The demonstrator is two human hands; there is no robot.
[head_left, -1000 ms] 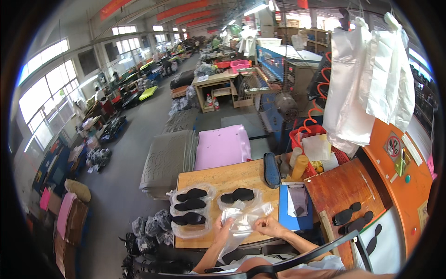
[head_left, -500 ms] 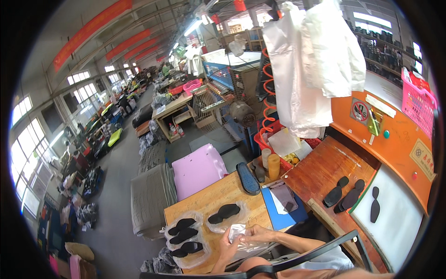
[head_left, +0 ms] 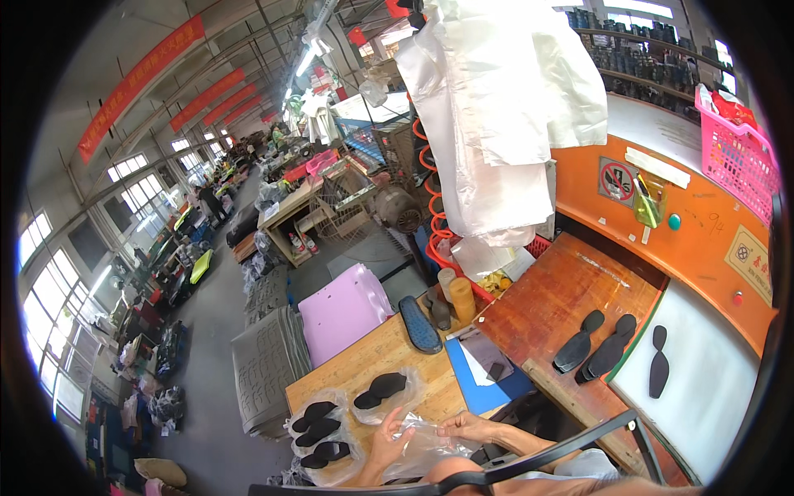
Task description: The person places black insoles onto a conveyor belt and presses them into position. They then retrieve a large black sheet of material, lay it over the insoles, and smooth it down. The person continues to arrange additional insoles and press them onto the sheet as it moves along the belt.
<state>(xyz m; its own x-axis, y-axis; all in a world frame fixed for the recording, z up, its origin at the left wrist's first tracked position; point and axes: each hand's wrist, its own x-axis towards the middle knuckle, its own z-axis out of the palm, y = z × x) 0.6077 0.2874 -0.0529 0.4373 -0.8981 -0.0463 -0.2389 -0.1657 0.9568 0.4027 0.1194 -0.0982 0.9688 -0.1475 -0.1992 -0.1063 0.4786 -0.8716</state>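
Observation:
A clear plastic bag (head_left: 428, 446) is spread between my two hands at the table's near edge. On its left side my left hand (head_left: 387, 445) grips the film with its fingertips. My right hand (head_left: 467, 427) pinches the opposite side between thumb and fingers. Just beyond my left hand, a pair of black shoe soles (head_left: 382, 390) lies on clear plastic. Several more black soles (head_left: 318, 423) rest on plastic at the left edge of the wooden table (head_left: 335, 374). The bag's lower part is partly hidden by the dark glasses frame.
A blue sole (head_left: 420, 325) and yellow roll (head_left: 461, 299) stand at the table's far side. Near them lies a blue folder (head_left: 480, 384). Black soles (head_left: 606, 347) lie on the reddish board at right. White plastic sheets (head_left: 496, 124) hang ahead; pink foam sheets (head_left: 343, 314) are stacked left.
My hands have moved apart, and the bunched plastic bag is now spread open between them. The view has turned to the right, so the bench and hanging sheets appear farther left.

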